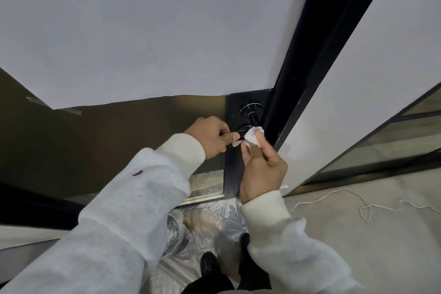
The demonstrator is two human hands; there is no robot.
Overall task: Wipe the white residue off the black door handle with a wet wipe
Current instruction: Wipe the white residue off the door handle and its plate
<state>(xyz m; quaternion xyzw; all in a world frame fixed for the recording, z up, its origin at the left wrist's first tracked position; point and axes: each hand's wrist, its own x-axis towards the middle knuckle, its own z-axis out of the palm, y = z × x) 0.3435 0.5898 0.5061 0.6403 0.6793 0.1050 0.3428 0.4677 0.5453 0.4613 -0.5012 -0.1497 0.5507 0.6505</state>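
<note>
Both hands hide most of the handle (253,116). Left hand (210,135) grips its lever; right hand (261,167) pinches the wipe (254,135) at 3 o'clock of it.

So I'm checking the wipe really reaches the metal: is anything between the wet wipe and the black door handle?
Nothing visible. The right hand presses the wet wipe straight onto the door handle; the left hand grips the lever's other end, beside the wipe.
</note>
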